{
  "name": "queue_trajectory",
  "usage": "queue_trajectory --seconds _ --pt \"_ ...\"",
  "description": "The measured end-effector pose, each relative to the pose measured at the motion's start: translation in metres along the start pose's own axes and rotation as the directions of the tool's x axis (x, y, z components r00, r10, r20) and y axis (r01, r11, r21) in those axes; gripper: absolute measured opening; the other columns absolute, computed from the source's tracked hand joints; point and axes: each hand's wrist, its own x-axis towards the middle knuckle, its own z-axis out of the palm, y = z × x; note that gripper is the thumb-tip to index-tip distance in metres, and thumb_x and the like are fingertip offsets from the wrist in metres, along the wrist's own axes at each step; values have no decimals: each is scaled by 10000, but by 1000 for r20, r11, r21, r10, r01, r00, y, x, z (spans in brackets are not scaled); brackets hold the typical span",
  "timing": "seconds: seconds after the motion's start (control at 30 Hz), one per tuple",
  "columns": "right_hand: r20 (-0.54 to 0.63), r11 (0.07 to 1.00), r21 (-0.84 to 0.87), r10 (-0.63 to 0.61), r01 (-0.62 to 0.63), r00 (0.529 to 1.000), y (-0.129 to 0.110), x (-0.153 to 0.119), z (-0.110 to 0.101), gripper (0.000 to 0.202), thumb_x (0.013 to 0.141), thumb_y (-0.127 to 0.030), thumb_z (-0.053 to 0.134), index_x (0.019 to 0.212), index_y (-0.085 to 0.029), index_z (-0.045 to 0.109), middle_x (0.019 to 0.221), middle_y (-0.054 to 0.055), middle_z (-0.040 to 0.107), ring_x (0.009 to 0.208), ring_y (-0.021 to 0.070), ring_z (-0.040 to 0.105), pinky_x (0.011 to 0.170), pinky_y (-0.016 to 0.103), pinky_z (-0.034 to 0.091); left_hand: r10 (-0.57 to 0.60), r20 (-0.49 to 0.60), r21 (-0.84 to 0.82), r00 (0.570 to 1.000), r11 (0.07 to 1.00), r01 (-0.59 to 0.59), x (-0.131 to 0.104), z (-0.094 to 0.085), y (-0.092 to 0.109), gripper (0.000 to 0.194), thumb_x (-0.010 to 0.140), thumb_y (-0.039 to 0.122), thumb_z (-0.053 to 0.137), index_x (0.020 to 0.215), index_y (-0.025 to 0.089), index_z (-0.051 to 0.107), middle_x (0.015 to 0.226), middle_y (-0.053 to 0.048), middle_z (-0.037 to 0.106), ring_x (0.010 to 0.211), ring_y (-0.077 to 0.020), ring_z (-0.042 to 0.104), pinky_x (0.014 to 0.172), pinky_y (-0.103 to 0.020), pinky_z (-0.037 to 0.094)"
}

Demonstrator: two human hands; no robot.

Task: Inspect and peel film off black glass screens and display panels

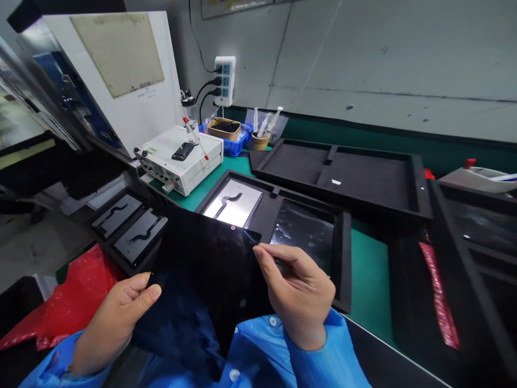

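Observation:
A glossy black screen panel (194, 269) is held tilted in front of my body, reflecting the blue sleeves. My left hand (117, 318) grips its left edge, thumb on the front face and the other fingers partly hidden behind. At the upper right corner, the thumb and index finger of my right hand (297, 288) are pinched together. A faint sheen shows at that corner; I cannot tell whether a thin film is also between those fingertips. A small pale round mark with red sits near the panel's top edge.
Behind the panel, a black foam tray (345, 253) holds a silver-backed screen (234, 203) and a dark one (305, 231). Another foam tray (371, 178) lies beyond. Two silver-backed screens (141, 235) and red plastic (76, 291) are at left. A white instrument box (181, 159) stands behind.

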Motion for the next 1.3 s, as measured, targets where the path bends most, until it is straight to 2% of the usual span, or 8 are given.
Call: queue_trajectory --seconds 0.13,0.27,0.4,0.53,0.7,0.8,1.0,1.3 --pt "146 977 52 -211 205 967 1 4 -6 154 846 -84 721 914 -222 719 832 34 747 732 173 718 669 279 609 -4 -9 0 1000 1000 4 -2 1 1 449 679 626 804 699 194 685 660 -20 679 646 -211 650 613 -307 569" --pt "166 973 63 -231 224 959 -3 9 -9 171 845 -66 706 908 -225 708 846 38 732 734 172 708 648 273 599 32 6 25 999 999 -32 -3 -3 0 430 758 605 760 753 181 694 690 -19 680 673 -197 646 649 -298 571" --pt "106 950 27 -312 311 944 -27 35 -22 202 837 -56 714 945 -227 707 915 41 714 773 164 692 640 263 579 293 38 91 955 951 -296 8 3 26 362 799 540 756 809 178 729 701 -19 676 703 -184 639 733 -287 569" --pt "-33 781 -141 -618 608 786 -96 86 -55 277 806 -3 724 972 -222 696 1059 51 702 834 152 687 699 270 586 665 99 25 741 742 -670 26 39 95 319 830 488 737 915 181 760 792 -37 718 798 -201 655 767 -274 553" --pt "-112 362 -474 -929 803 353 -201 127 -102 284 781 8 749 959 -209 703 1083 51 712 879 154 691 745 275 582 946 102 -182 309 323 -929 15 98 193 308 829 466 722 877 163 753 784 -37 719 759 -184 633 715 -257 533" --pt "-53 154 -608 -987 779 154 -243 134 -123 265 783 -15 764 941 -218 701 1030 36 730 857 152 700 735 266 579 987 87 -234 138 155 -960 -5 118 228 291 834 446 702 820 156 726 738 -22 697 704 -152 594 678 -235 506" --pt "38 -33 -683 -999 730 -9 -286 139 -137 222 816 -62 755 910 -247 677 992 14 741 869 164 722 741 282 584 1000 14 -307 19 23 -951 -33 135 254 239 791 404 702 775 167 672 642 7 633 697 -163 599 677 -246 510" --pt "59 -76 -687 -997 722 -48 -301 129 -130 202 843 -70 728 907 -250 660 964 20 741 803 154 724 655 264 589 1000 -20 -273 10 4 -962 -40 127 253 191 811 352 676 752 175 635 631 16 589 736 -172 599 715 -262 510"
